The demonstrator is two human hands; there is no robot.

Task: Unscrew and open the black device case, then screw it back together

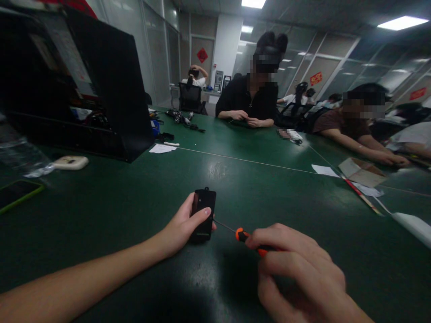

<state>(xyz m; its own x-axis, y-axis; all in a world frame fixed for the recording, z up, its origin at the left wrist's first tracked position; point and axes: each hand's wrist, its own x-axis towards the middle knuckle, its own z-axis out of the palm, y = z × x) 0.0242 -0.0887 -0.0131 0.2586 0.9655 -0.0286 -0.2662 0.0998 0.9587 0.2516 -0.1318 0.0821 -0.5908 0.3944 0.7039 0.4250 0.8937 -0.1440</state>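
Note:
My left hand is closed around a small black rectangular device, its thumb lying across the front face. A small loop sticks up from the device's top end. Between the fingers of my right hand is a screwdriver with an orange and black handle. Its thin metal shaft points left, and the tip meets the right edge of the device near my left fingertips. Whether the tip sits in a screw is too small to tell.
A large black open case stands at the left, near a phone and a cream-coloured gadget. Cables lie farther back. An opened cardboard box is at the right. People sit across the green table.

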